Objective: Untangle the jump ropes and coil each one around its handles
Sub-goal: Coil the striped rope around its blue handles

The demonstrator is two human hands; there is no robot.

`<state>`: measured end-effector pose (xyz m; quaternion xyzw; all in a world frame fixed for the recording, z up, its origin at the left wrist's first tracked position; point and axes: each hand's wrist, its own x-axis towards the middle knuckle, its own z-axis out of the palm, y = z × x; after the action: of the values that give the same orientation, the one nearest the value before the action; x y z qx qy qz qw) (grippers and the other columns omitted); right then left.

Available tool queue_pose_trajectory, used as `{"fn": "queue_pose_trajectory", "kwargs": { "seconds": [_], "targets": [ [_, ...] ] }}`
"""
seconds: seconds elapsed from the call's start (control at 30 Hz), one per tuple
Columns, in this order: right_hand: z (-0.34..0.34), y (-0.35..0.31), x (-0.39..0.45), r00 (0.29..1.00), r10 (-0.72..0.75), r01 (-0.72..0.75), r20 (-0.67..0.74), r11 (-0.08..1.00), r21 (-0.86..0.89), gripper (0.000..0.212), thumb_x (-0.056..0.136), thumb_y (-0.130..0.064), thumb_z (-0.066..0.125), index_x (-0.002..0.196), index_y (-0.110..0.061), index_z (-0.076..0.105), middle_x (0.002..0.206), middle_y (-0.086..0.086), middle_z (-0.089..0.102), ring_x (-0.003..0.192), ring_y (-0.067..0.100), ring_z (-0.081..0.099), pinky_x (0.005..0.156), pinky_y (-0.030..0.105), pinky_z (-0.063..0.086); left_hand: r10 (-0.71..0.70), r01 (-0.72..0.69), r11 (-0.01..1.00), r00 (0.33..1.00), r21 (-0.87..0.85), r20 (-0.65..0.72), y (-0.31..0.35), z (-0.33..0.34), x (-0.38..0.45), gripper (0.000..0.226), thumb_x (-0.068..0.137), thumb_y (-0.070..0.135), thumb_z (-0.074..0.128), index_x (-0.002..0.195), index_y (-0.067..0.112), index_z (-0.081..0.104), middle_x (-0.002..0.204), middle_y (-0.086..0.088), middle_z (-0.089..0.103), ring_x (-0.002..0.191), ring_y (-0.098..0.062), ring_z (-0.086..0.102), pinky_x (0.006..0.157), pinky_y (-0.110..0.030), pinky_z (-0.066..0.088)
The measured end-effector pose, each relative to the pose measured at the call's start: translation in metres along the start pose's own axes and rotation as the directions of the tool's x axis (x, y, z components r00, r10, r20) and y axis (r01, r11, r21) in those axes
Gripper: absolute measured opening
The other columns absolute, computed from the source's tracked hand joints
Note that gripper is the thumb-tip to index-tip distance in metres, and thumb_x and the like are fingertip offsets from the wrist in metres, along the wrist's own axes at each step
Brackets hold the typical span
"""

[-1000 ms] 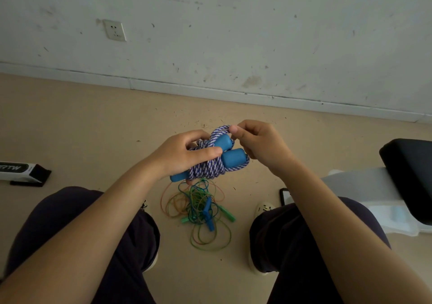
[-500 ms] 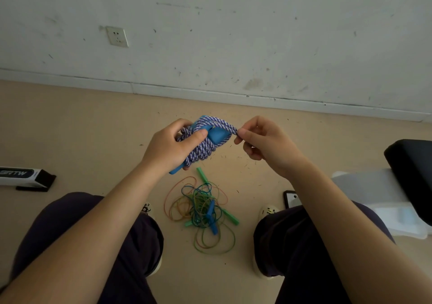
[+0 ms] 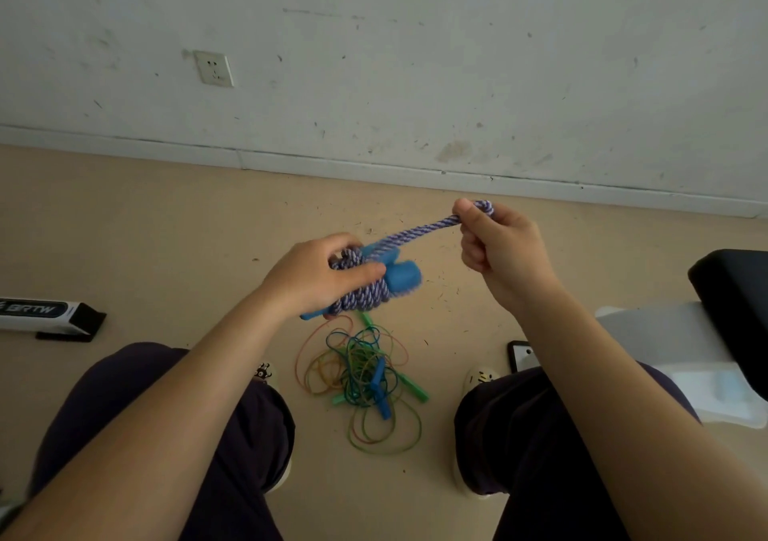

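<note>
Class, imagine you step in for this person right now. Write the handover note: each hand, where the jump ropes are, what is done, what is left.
Left hand: grips the bundle of the purple-and-white braided rope wound around its blue handles.
Right hand: pinches a doubled loop of that rope, pulled out to the upper right, taut.
On the floor between the feet: a tangle of thin ropes, orange, green and blue, with green and blue handles in it.
Done: the braided rope is mostly coiled.
Left: secure its last loop, then untangle the thin ropes and coil each around its handles.
</note>
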<state>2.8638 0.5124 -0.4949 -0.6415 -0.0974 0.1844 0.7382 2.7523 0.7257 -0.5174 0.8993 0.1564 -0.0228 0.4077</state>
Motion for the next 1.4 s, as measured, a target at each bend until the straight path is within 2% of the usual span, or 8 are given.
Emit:
{"fn": "queue_pose_trajectory", "kwargs": {
  "seconds": [0.1,0.27,0.37,0.5,0.63,0.83,1.03,1.4],
  "targets": [
    [0.003,0.005,0.001,0.999,0.016,-0.015,-0.032,1.0,0.011,0.016,0.095,-0.018,0.062,0.092,-0.004,0.068,0.065,0.004,0.034,0.051,0.013,0.03,0.047,0.024,0.026,-0.002,-0.024,0.995,0.969,0.101,0.247,0.002,0.007,-0.001,0.061,0.076,0.069,0.063,0.127,0.037,0.058,0.111,0.008,0.062,0.087,-0.004,0.059,0.076,-0.031,0.049],
    [0.014,0.006,0.0,0.997,0.043,-0.051,0.061,0.99,0.128,0.028,0.105,-0.022,0.04,0.085,-0.011,0.055,0.072,0.005,0.061,0.078,0.023,0.064,0.08,0.038,0.055,0.004,-0.005,1.0,0.949,0.004,0.315,0.005,0.009,-0.001,0.07,0.062,0.077,0.062,0.118,0.037,0.06,0.103,0.004,0.067,0.072,-0.005,0.063,0.064,-0.028,0.049],
    [0.017,0.0,-0.004,0.984,0.086,-0.122,0.156,0.965,0.233,0.03,0.107,-0.027,0.033,0.082,-0.015,0.045,0.05,0.0,0.036,0.042,0.015,0.039,0.05,0.03,0.046,0.001,0.033,0.991,0.966,-0.126,0.258,0.001,0.008,0.001,0.078,0.055,0.082,0.073,0.116,0.036,0.06,0.099,0.0,0.071,0.065,-0.011,0.066,0.058,-0.031,0.052],
    [0.013,-0.005,-0.003,0.98,0.128,-0.155,0.152,0.971,0.183,0.033,0.106,-0.036,0.034,0.083,-0.016,0.047,0.05,-0.003,0.021,0.042,0.009,0.014,0.04,0.02,0.015,-0.038,0.046,0.985,0.998,-0.168,0.048,-0.005,0.007,0.004,0.077,0.061,0.082,0.068,0.123,0.037,0.059,0.107,0.003,0.066,0.083,-0.017,0.067,0.077,-0.041,0.057],
    [0.013,-0.003,-0.002,0.97,0.199,-0.217,0.142,0.969,0.121,0.028,0.105,-0.036,0.034,0.085,-0.017,0.04,0.05,-0.002,0.025,0.041,0.01,0.016,0.042,0.02,0.012,-0.084,0.03,0.87,0.993,-0.492,-0.087,0.003,0.003,0.002,0.042,0.08,0.054,0.073,0.113,0.03,0.063,0.09,-0.014,0.073,0.053,-0.025,0.067,0.052,-0.036,0.056],
    [0.025,0.011,-0.009,0.978,0.126,-0.107,0.164,0.987,-0.117,0.017,0.103,-0.016,0.045,0.087,-0.012,0.045,0.062,0.003,0.044,0.043,0.012,0.025,0.044,0.022,0.017,-0.053,-0.047,0.821,0.986,-0.57,-0.156,0.012,0.004,-0.002,0.025,0.087,0.045,0.071,0.104,0.029,0.063,0.083,-0.014,0.074,0.052,-0.028,0.066,0.05,-0.033,0.054],
    [0.035,0.017,-0.012,0.996,0.045,-0.03,0.075,0.981,-0.19,0.009,0.098,-0.015,0.057,0.092,-0.008,0.059,0.064,0.007,0.054,0.042,0.01,0.035,0.042,0.02,0.028,-0.018,-0.054,0.765,0.994,-0.642,-0.105,0.011,0.008,0.0,0.051,0.077,0.06,0.075,0.111,0.026,0.058,0.084,-0.004,0.075,0.06,-0.033,0.068,0.061,-0.049,0.059],
    [0.042,0.008,-0.01,0.993,-0.087,0.081,-0.082,0.994,-0.069,0.008,0.102,-0.015,0.048,0.095,-0.014,0.053,0.066,0.003,0.054,0.043,0.012,0.04,0.042,0.02,0.031,-0.038,0.037,0.683,0.999,-0.729,0.015,0.024,0.017,-0.004,0.056,0.078,0.053,0.062,0.118,0.016,0.05,0.077,-0.004,0.072,0.055,-0.028,0.065,0.059,-0.039,0.052]
  ]
}}
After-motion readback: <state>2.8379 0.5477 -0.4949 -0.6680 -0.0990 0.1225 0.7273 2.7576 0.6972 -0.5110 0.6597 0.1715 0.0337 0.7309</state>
